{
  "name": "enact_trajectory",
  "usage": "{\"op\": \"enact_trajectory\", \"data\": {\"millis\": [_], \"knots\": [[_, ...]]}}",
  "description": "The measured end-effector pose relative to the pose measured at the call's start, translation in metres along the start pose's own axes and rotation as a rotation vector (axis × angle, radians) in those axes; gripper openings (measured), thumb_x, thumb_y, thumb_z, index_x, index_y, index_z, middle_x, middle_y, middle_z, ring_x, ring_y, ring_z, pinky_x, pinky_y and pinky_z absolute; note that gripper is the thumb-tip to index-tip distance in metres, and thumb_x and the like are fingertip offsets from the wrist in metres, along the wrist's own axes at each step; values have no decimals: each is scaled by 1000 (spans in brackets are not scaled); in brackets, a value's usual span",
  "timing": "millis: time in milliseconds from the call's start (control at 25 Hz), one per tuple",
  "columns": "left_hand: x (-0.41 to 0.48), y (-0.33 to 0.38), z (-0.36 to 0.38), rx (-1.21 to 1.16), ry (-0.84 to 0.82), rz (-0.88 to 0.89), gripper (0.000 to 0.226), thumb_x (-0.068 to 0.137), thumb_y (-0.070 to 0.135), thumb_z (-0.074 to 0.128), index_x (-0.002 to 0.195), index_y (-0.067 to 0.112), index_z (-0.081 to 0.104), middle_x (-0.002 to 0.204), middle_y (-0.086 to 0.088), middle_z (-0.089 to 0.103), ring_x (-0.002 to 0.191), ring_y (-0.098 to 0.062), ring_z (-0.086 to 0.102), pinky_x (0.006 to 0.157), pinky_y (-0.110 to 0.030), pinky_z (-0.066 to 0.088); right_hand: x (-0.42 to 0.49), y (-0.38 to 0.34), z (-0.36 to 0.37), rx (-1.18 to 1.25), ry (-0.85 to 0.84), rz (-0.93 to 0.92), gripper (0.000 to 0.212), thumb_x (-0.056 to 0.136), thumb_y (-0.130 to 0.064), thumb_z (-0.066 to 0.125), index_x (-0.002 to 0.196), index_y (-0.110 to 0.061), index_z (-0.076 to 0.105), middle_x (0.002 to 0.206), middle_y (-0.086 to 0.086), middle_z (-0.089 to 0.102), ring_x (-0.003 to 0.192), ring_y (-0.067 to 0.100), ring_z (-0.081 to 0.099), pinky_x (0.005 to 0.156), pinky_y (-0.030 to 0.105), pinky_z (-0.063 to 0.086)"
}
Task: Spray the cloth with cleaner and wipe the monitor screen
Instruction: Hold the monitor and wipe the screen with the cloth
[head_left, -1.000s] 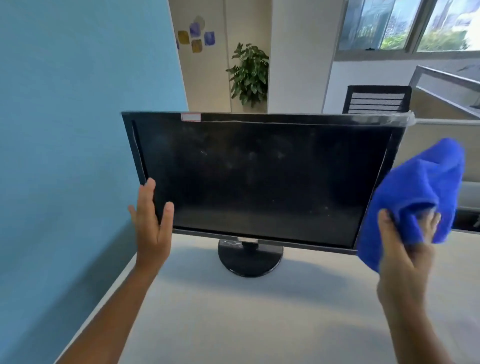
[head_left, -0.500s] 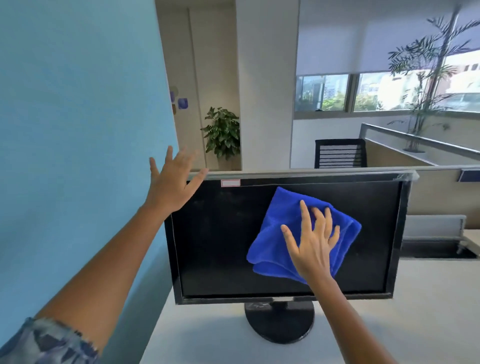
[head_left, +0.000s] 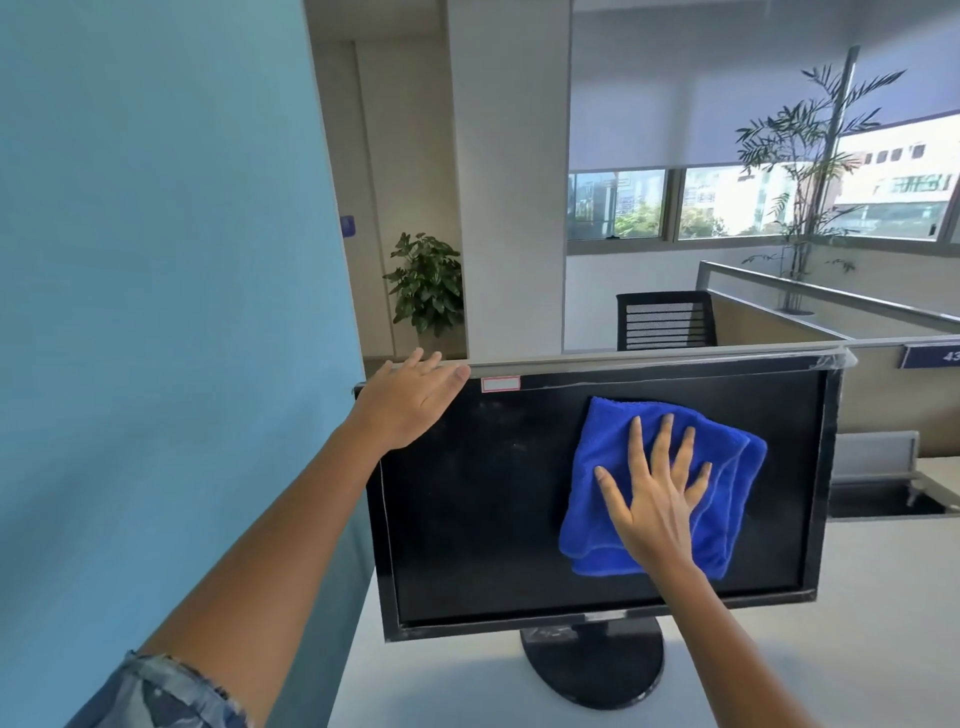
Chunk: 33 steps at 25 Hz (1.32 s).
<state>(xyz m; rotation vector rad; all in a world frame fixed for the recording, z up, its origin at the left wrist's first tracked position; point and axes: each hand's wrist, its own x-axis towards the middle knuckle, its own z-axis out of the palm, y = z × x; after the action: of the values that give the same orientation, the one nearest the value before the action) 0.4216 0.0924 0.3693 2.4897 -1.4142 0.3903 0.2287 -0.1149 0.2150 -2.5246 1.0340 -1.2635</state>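
- Head view: tipping is the risk; the right hand (head_left: 655, 499), flat with fingers spread, presses the cloth (head_left: 727, 467) on the screen's right half, and a hard push could rock the monitor (head_left: 493, 509) on its stand (head_left: 592, 670).
- Left hand (head_left: 410, 400), open, rests on the top left corner, steadying it.
- Cloth is blue, folded, fluffy; screen dark, faintly dusty.

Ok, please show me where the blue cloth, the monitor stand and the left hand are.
blue cloth (head_left: 737, 462): head view, upper right fold.
monitor stand (head_left: 592, 670): head view, round black base.
left hand (head_left: 410, 400): head view, back of the hand.
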Motion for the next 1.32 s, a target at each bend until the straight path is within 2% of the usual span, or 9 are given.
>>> {"op": "enact_trajectory", "data": {"millis": [160,400,520,680,880,1000,1080,1160,1320], "knots": [[1,-1,1,31,-14,9,87,77,73,-10,145,34,28,159,4,16,147,-21,-7,106,-62,-19,9,-20,11,17,77,133,74,88,-62,23,151,-28,5,160,13,-7,146,33,-11,110,66,-2],[-2,-3,3,38,1,52,105,65,86,-12,147,31,25,159,7,16,147,-14,0,114,-60,-4,12,-82,34,141,125,295,79,91,-59,24,151,-13,2,157,28,-1,144,46,-6,107,73,5],[1,-3,1,4,-35,35,104,65,85,-8,147,29,25,159,7,16,146,-11,4,116,-58,0,5,-123,45,126,107,184,84,90,-62,27,151,-10,3,155,31,-2,143,48,-9,108,72,1],[4,-5,2,-24,-62,32,103,68,86,-8,148,29,21,159,7,13,146,-11,2,116,-56,-2,-19,-177,64,61,58,-112,84,89,-66,27,150,-10,15,155,29,3,143,47,-7,109,68,-6],[2,-7,2,-50,-64,38,98,71,81,-10,148,29,20,159,7,12,146,-10,2,116,-57,-3,-37,-215,79,-98,-1,-502,71,90,-63,34,141,-15,39,148,17,39,142,42,19,112,66,0],[1,-7,1,-84,-66,30,95,72,78,-8,147,29,22,159,8,14,146,-10,5,116,-58,-3,-36,-206,84,-98,1,-567,70,90,-62,36,144,-18,34,149,9,40,141,35,24,115,61,1],[0,-6,0,-121,-60,17,93,73,77,-7,147,30,24,159,8,16,146,-9,8,116,-57,-2,-47,-186,92,-93,-54,-614,73,90,-64,35,149,-22,25,154,6,31,143,31,20,114,59,7],[-1,-5,-1,-149,-51,1,92,74,76,-7,147,29,24,158,9,19,145,-9,11,116,-57,-1,-75,-158,102,-89,-171,-649,74,89,-66,34,149,-25,25,156,3,28,140,28,25,108,59,27],[-2,-2,-4,-158,-56,-7,92,74,75,-8,146,30,27,157,9,23,145,-10,14,115,-58,-1,-143,-103,115,-17,-371,-604,72,86,-68,37,147,-31,30,157,-3,16,113,17,57,78,39,54]]}}
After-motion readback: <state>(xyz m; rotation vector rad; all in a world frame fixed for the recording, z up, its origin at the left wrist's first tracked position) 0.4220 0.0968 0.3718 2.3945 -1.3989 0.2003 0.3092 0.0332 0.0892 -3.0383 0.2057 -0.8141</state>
